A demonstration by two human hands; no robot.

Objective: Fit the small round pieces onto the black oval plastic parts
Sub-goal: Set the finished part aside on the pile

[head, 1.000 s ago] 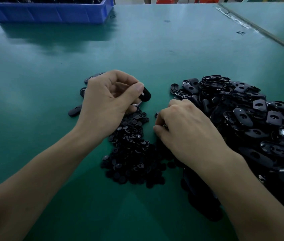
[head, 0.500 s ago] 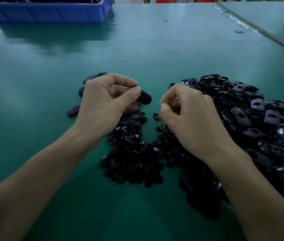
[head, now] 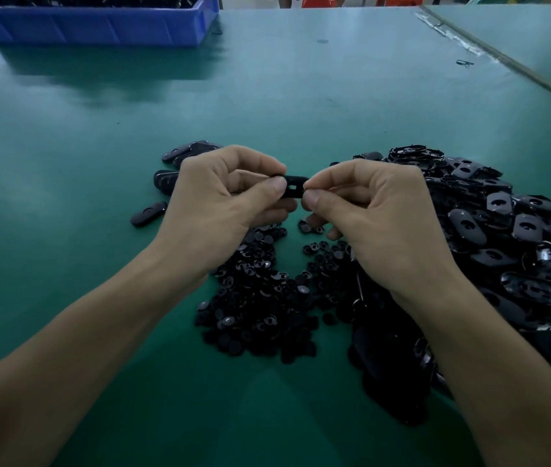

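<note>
While the black oval part (head: pixel 293 188) is being held up above the table (head: pixel 65 170), midway between the two hands, the person appears to be working on the fitting step itself. A pale slot is showing in the part's upper face.

The left hand (head: pixel 223 203) is grasping the part's left end, with the thumb lying along its near edge and the fingers curling behind. The right hand (head: pixel 378 214) is pinching thumb and forefinger together at the part's right end. Whether a small round piece is sitting between those fingertips is hidden.

Judging from this, the next move is calling for the right fingertips to be lining a piece up with the slot and pressing it home while the left hand is bracing the part.

Below the hands, the heap of small round pieces (head: pixel 260 298) is lying on the near middle of the table. The larger heap of oval parts (head: pixel 520 237) is spreading to the right. A few loose ovals (head: pixel 149 214) are lying to the left, just beyond the left hand. A blue bin (head: pixel 99 28) is standing at the far left.
</note>
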